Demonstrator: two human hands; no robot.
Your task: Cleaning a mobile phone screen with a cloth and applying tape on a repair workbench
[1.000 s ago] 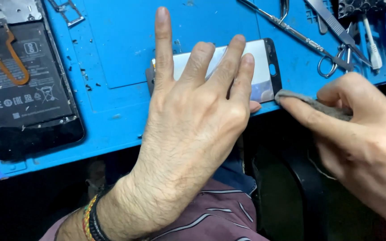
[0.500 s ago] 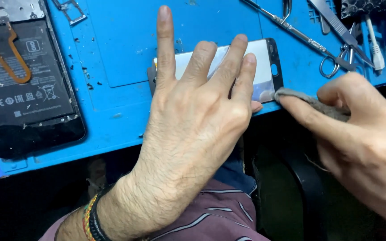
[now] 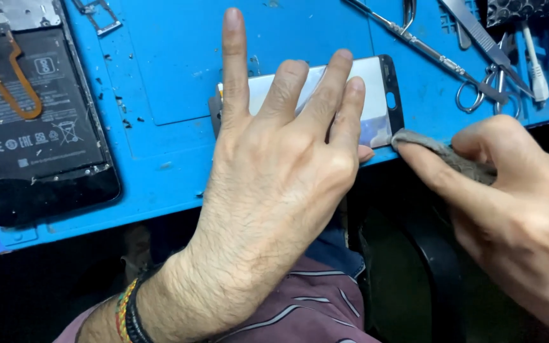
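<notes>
1. Head view shows a thin, flat phone screen panel, glossy and reflective, with a black border and rounded corners, lying near the front edge of a blue work mat.
2. Spread flat across the panel, the left hand presses it down with open fingers; nothing is clamped in it.
3. Pinched together on a small grey cloth, soft and crumpled, the right hand holds its tip against the panel's right end.
4. On the left wrist sits a braided wristband, multicoloured beside black.
5. At the mat's left lies an opened phone body, matt black with an orange ribbon cable looped over it.
6. Steel scissors and tweezers, slim and shiny, lie at the upper right.
7. Against the earlier frames, both hands keep almost the same places; the cloth tip has crept slightly left along the panel's end, while the mat's specks of debris are unchanged.
</notes>
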